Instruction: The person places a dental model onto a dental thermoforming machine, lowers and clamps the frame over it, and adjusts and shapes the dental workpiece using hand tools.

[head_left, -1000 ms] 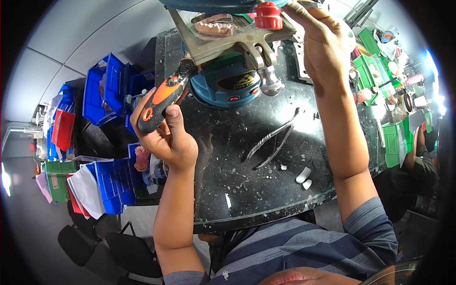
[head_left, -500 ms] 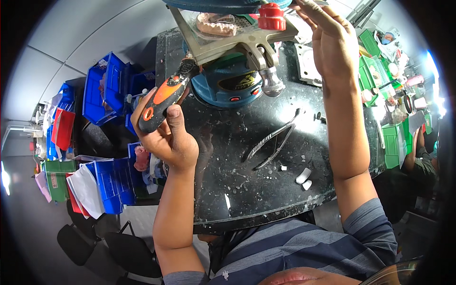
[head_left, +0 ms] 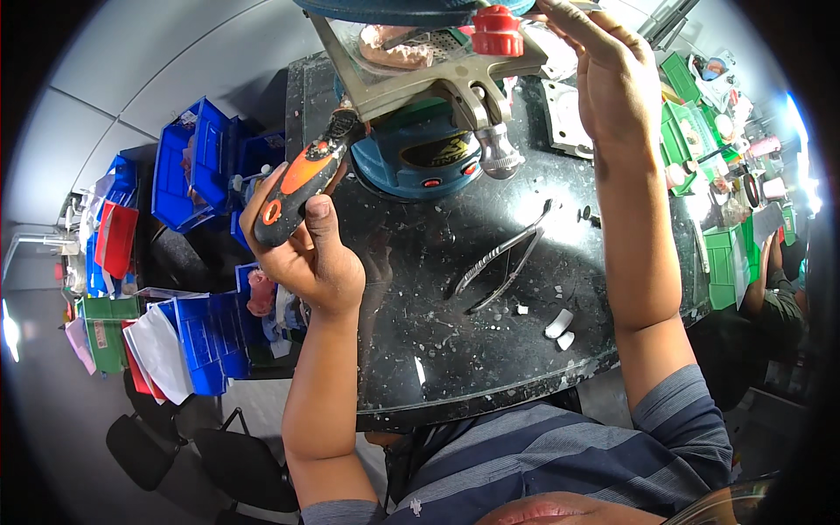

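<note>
My left hand [head_left: 311, 249] is wrapped around the black-and-orange handle [head_left: 299, 179], which meets the blue machine [head_left: 409, 153] beside its grey metal frame [head_left: 424, 79]. In that frame a pinkish dental cast [head_left: 395, 48] lies under clear plastic. My right hand [head_left: 617, 87] is raised at the right end of the blue upper housing [head_left: 407, 10], fingers curled at its rim by a metal part; what they grip is hard to make out. A red knob [head_left: 497, 31] hangs below the housing. Metal pliers [head_left: 503, 258] and white fragments [head_left: 557, 324] lie on the black worktop [head_left: 455, 350].
Blue bins [head_left: 192, 162], red trays [head_left: 116, 241] and papers [head_left: 157, 350] crowd the left. Green bins [head_left: 724, 267] and small supplies are at the right, where a co-worker's arm [head_left: 761, 276] shows. Black chairs [head_left: 140, 446] stand lower left. A white metal plate [head_left: 567, 118] lies behind the pliers.
My right hand and forearm have shifted slightly to the right since a second ago, away from the red knob. My left hand keeps its grip on the handle in much the same place.
</note>
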`<state>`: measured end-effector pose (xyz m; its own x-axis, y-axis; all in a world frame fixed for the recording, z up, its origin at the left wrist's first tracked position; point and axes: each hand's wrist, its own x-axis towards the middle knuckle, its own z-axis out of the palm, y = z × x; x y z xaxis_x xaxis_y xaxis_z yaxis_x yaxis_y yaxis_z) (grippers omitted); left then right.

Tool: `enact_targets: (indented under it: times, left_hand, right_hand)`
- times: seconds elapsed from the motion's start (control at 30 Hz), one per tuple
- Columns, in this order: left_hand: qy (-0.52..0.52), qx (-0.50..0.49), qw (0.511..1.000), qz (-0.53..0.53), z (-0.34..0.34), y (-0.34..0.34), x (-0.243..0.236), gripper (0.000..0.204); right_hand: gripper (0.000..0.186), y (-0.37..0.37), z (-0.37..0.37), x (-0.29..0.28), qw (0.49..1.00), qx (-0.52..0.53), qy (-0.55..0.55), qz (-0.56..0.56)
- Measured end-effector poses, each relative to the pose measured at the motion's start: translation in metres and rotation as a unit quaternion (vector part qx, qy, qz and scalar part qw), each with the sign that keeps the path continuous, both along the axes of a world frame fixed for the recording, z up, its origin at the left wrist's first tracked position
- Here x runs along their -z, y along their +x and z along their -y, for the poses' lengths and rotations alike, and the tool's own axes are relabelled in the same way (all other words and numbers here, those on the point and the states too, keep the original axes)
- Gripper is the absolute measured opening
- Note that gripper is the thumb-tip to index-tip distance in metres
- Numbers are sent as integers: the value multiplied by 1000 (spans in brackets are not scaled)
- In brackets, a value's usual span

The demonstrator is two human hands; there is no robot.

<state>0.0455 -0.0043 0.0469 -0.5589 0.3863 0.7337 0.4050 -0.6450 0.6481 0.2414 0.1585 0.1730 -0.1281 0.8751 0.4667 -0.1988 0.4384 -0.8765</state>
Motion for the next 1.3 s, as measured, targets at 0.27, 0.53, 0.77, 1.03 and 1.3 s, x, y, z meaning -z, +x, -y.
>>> enact_targets:
  times: [0.27, 0.53, 0.77, 1.03, 1.3]
  left_hand:
    - [-5, -1, 1000, -23, 0, 3, -4, 39]
    - [-1, 2, 1000, -18, -1, 4, -4, 40]
    - [-9, -18, 1000, -19, 0, 4, -4, 41]
    - [1, 9, 1000, -13, 0, 5, -4, 40]
    - [8, 11, 1000, -8, -1, 6, -4, 38]
  right_hand:
    - [10, 1, -5, 2, 999, -32, -20, -10]
    - [12, 6, -10, 5, 997, -72, -5, 6]
    - [13, 4, -21, 13, 999, -44, -3, -3]
    - [18, 40, -47, -2, 978, -62, -73, -183]
    - [29, 42, -73, 43, 941, -19, -118, 316]
